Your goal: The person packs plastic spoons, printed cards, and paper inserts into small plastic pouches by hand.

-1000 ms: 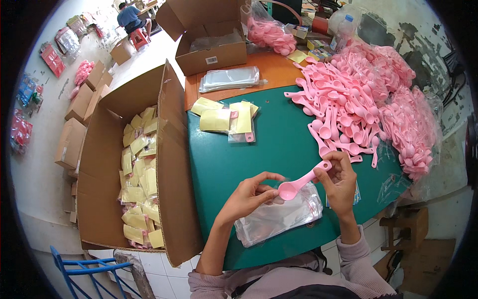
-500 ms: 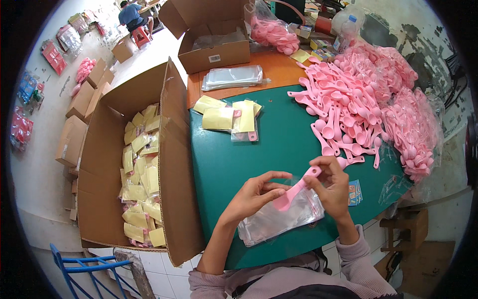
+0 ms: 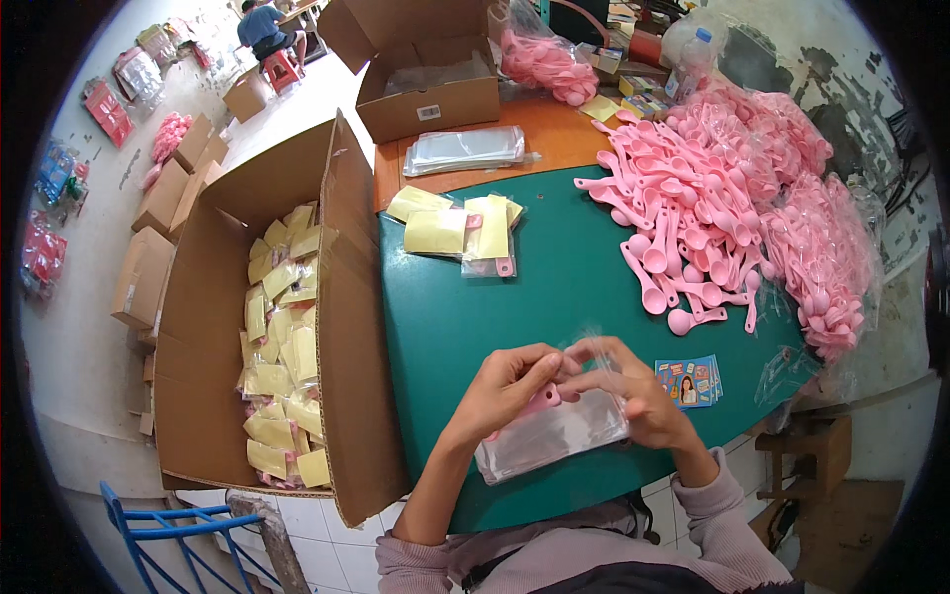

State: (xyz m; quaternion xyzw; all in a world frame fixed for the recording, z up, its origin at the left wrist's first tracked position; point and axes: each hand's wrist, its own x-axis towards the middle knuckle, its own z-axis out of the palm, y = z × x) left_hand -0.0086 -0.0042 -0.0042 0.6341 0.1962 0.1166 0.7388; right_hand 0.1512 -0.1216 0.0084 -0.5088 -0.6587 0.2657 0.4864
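I watched both hands meet over the near edge of the green worktop (image 3: 475, 327). The left hand (image 3: 510, 381) was closed on a pink spoon (image 3: 542, 399), only a bit of which showed between the fingers. The right hand (image 3: 633, 396) pinched the top of a clear bag (image 3: 594, 351) just above the spoon; whether the spoon was already inside the bag I could not tell. Under both hands lay a stack of clear bags (image 3: 554, 436), flat on the green surface.

To the right a small stack of printed cards (image 3: 690, 380) lay near the right hand. Further back a big heap of pink spoons (image 3: 712, 208) spread across the worktop's right side, some of them in plastic sacks. A few yellow packets (image 3: 450, 228) lay at the far left of the green surface, and beyond them a pile of clear sleeves (image 3: 465, 150) rested on an orange surface beside a small open box (image 3: 426, 84).

A large open carton (image 3: 198, 297) stood on the floor against the worktop's left side, partly filled with yellow packets. More cartons (image 3: 163, 198) sat on the pale floor (image 3: 79, 386) behind it, and a blue chair (image 3: 168, 535) showed at lower left.
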